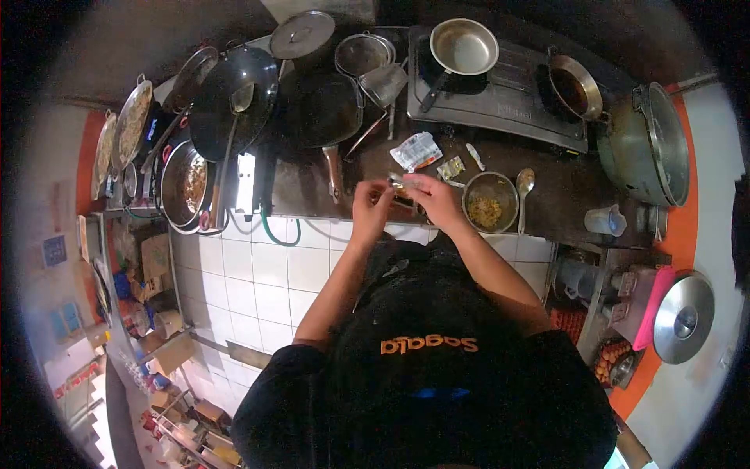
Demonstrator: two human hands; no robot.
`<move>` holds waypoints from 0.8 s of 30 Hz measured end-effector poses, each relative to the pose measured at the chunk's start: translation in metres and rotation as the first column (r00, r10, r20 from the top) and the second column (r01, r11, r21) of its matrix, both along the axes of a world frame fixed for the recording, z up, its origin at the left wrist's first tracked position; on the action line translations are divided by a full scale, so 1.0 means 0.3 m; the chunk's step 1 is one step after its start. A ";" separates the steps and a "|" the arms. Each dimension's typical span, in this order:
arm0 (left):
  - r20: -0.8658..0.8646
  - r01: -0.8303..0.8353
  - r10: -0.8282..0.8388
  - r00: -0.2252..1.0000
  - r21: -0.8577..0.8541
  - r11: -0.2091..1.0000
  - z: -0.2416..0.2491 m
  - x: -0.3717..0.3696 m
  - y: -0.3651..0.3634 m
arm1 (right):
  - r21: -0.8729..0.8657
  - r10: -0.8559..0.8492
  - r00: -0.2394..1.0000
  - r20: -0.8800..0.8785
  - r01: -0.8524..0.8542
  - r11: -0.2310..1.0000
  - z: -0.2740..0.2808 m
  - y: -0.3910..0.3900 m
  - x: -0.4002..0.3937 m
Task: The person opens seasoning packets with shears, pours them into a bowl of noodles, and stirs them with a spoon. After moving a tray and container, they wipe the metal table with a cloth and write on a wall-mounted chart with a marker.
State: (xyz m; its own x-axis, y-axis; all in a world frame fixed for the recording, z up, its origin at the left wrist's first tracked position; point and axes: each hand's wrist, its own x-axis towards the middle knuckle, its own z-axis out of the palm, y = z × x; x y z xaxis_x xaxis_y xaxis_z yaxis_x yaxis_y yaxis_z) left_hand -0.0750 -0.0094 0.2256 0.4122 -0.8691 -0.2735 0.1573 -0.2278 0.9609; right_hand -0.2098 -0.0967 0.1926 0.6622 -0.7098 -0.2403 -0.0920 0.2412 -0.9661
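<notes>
Near the counter's front edge, my left hand (370, 209) and my right hand (430, 195) are close together, fingers closed around a small shiny packet (403, 184) between them. Just behind them lie a white and orange packet (417, 151) and a small yellow-green sachet (451, 168). To the right of my right hand stands a metal bowl (491, 202) with yellowish food in it, and a metal spoon (525, 186) lies beside the bowl. The packet's details are too small to make out.
A two-burner stove (508, 105) at the back carries a saucepan (464, 47) and a small pan (576, 87). Woks (234, 102) and a dark pan (320, 109) are at left. A large pot (644, 148) and a plastic cup (605, 221) are at right.
</notes>
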 end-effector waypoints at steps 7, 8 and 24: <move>-0.018 0.047 -0.049 0.999 -0.066 0.997 -0.060 0.137 0.084 | -0.033 -0.052 0.998 0.033 0.053 0.998 0.054 0.084 0.089; -0.017 0.060 -0.062 0.998 -0.070 0.996 -0.055 0.145 0.095 | 0.021 0.019 0.999 0.040 -0.020 1.000 0.066 0.105 0.104; -0.046 0.476 -0.479 0.877 -0.069 0.877 0.068 0.513 0.183 | 0.209 -0.328 0.943 -0.051 0.332 0.920 0.081 0.190 -0.095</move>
